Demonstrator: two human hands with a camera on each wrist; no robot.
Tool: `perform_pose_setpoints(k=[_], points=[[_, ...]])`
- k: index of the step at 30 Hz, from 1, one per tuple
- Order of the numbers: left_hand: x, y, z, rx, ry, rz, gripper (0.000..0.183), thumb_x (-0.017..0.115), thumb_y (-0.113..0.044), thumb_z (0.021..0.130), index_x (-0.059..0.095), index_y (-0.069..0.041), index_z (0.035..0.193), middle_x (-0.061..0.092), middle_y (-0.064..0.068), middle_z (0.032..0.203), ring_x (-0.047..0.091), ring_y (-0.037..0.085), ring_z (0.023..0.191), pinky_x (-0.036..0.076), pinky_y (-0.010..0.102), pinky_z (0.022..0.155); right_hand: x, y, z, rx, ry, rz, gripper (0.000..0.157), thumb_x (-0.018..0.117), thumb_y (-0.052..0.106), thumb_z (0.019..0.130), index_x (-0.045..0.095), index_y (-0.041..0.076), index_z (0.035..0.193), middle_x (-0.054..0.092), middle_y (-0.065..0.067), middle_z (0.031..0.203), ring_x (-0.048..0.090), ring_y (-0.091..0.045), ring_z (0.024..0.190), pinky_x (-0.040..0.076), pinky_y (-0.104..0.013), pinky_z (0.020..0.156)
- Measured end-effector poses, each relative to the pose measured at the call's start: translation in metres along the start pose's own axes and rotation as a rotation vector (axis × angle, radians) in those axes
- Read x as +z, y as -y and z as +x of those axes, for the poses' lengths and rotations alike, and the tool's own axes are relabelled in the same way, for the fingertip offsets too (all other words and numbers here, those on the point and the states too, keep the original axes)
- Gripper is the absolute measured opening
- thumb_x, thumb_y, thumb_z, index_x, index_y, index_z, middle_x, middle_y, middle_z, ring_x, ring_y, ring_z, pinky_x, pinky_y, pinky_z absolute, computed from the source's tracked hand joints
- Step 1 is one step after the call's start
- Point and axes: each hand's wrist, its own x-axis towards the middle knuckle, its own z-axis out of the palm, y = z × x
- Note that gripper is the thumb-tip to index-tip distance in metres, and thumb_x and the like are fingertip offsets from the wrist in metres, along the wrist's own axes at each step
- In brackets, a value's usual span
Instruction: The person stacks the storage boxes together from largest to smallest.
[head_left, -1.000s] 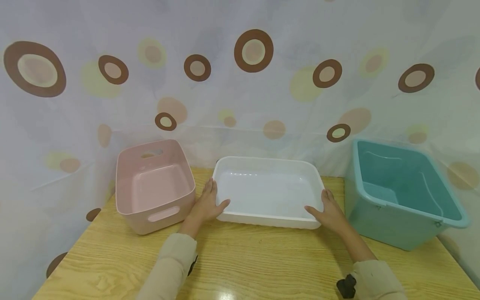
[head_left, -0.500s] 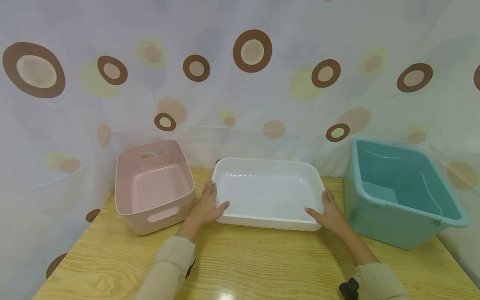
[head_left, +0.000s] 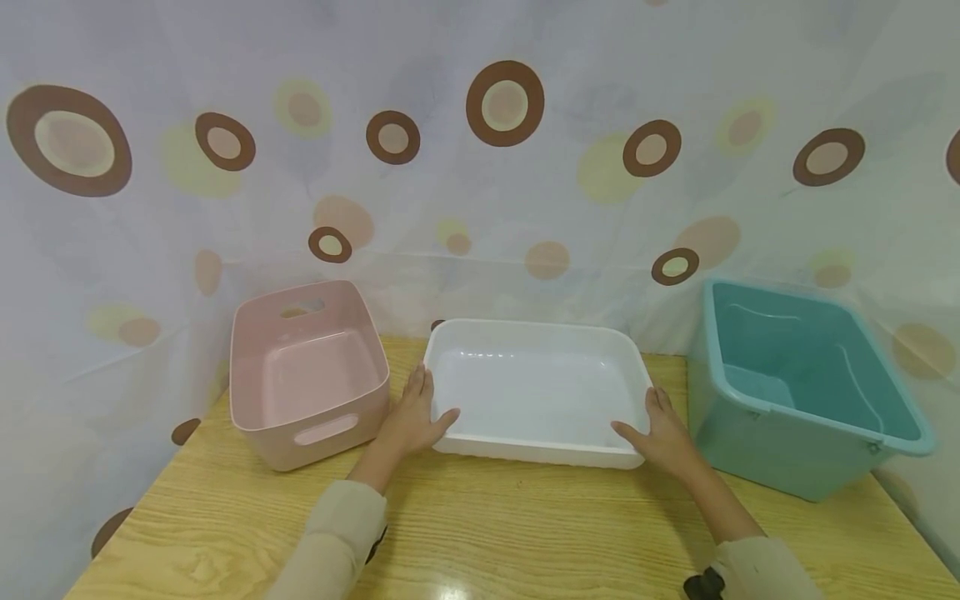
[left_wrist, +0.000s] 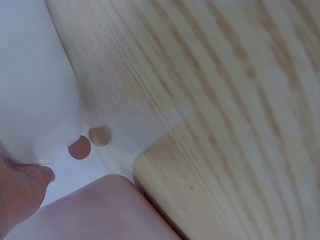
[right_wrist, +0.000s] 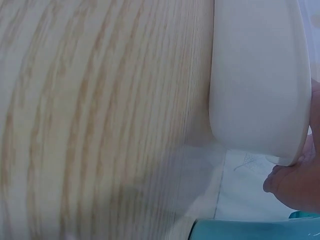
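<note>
The wooden table (head_left: 525,533) carries three tubs in a row before a curtain (head_left: 480,167) printed with brown and yellow rings: a teal bin (head_left: 802,392) at the right, a pink basket (head_left: 307,375) with slotted handles at the left, and between them the white tray (head_left: 536,392), which is the thing in hand. Over the last second the tray has settled slightly: its far rim sits a touch lower in the head view than it did a second ago and its near edge has crept a little toward the person, so I judge that it is being eased down flat or drawn back on the table rather than carried off; the two neighbours have not shifted. It stands near the far edge of the table, just beside the pink basket and a little apart from the teal bin. The left hand (head_left: 412,417) keeps its place on the tray's near left corner, fingers laid along the side wall and thumb hooked over the front rim, grasping it. The right hand (head_left: 660,429) mirrors that on the near right corner, thumb on the front rim and fingers up the side wall, also grasping the tray.
</note>
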Motion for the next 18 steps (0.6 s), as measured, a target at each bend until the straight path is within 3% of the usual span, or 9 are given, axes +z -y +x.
perform_pose_setpoints(k=[18], points=[[0.0023,-0.0016,-0.0092,0.039,-0.012,0.007,0.082,0.048,-0.042,0.09,0.014,0.013,0.14,0.004,0.027,0.15,0.008,0.042,0.139,0.021,0.051,0.111,0.002,-0.0027,-0.0103,-0.018,-0.019,-0.002,0.095,0.055,0.043,0.086,0.007,-0.022,0.135,0.004,-0.041,0.142,0.013,-0.057,0.128,0.019,-0.065,0.103]])
